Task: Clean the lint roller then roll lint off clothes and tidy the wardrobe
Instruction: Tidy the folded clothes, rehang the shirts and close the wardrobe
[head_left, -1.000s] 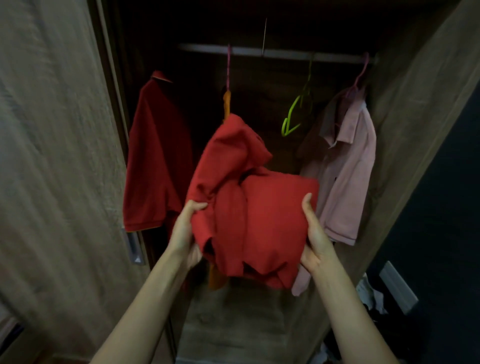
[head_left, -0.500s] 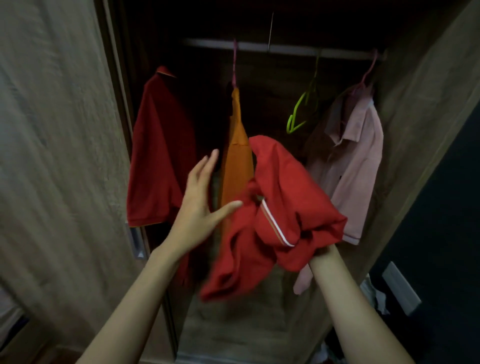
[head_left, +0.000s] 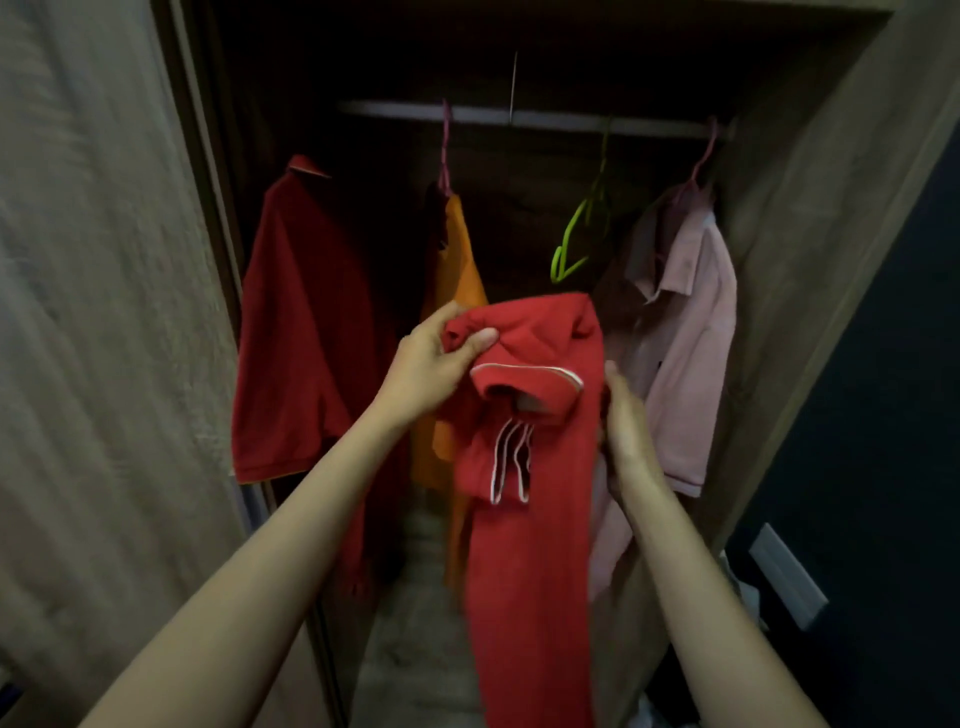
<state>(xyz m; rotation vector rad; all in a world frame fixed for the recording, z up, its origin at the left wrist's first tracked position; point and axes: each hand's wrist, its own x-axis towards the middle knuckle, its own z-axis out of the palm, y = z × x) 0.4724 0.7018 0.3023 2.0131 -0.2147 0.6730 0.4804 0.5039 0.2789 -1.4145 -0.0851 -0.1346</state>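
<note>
A red polo shirt (head_left: 530, 499) with white-trimmed collar hangs down in front of the open wardrobe. My left hand (head_left: 431, 364) grips its bunched shoulder near the collar, thumb on top of the cloth. My right hand (head_left: 623, 415) holds the shirt's right side, its fingertips hidden behind the fabric. An empty green hanger (head_left: 576, 244) hangs on the rail (head_left: 530, 119) just above the shirt. No lint roller is in view.
On the rail hang a dark red shirt (head_left: 306, 332) at left, an orange shirt (head_left: 457, 270) in the middle and a pink shirt (head_left: 685, 332) at right. The wooden wardrobe door (head_left: 93, 312) stands at left, its side wall (head_left: 821, 249) at right.
My left hand, open and apart half a second ago, has taken hold of the shirt's shoulder. The bunched shirt has dropped open and now hangs lengthwise with the collar facing me.
</note>
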